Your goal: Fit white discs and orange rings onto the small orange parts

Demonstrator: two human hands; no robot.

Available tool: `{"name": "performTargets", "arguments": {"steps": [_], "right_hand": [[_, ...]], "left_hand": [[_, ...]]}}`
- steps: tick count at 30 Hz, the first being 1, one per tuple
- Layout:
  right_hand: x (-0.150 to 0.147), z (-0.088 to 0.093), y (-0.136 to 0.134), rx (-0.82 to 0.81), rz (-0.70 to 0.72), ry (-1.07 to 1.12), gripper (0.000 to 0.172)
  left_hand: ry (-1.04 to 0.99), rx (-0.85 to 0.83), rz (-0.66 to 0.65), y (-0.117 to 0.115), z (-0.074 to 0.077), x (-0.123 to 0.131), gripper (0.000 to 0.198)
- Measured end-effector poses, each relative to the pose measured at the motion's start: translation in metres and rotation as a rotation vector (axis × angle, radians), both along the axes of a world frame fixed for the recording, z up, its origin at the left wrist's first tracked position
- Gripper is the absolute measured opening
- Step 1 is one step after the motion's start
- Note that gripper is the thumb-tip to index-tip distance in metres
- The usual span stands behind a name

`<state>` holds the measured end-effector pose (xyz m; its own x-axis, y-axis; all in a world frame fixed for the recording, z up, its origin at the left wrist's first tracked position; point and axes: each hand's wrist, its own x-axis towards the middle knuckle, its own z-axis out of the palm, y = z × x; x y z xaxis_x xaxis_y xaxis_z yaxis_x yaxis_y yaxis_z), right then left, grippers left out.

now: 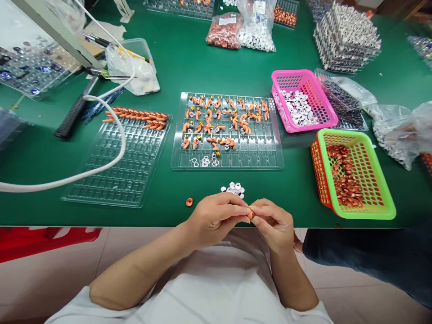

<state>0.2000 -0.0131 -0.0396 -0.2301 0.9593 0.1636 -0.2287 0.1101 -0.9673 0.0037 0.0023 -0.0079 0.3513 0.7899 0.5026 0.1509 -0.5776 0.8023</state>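
You pinched a small copper-coloured piece (250,214) between the fingertips of left hand (218,218) and right hand (276,224). Judged light, stiff, maybe slick; its edge seemed the best hold. White discs (232,187) lay just beyond the grip.

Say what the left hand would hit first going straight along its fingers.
Most likely the right hand, facing it just past the small round copper-orange piece that the left hand pinches. Exact depth there is hard to judge.
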Motion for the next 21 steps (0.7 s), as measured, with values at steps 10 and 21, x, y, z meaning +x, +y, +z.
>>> {"name": "performTargets", "arguments": {"steps": [10, 21], "right_hand": [[-0.0017, 0.0018, 0.0000, -0.026, -0.026, -0.023, 0.024], [-0.0007, 0.0049, 0.0015, 0.048, -0.017, -0.092, 0.029]], "left_hand": [[0.004, 0.033, 0.033, -0.0018, -0.0022, 0.0007, 0.018], [-0.010, 0.021, 0.060, -0.0029, -0.0059, 0.0023, 0.016]]}}
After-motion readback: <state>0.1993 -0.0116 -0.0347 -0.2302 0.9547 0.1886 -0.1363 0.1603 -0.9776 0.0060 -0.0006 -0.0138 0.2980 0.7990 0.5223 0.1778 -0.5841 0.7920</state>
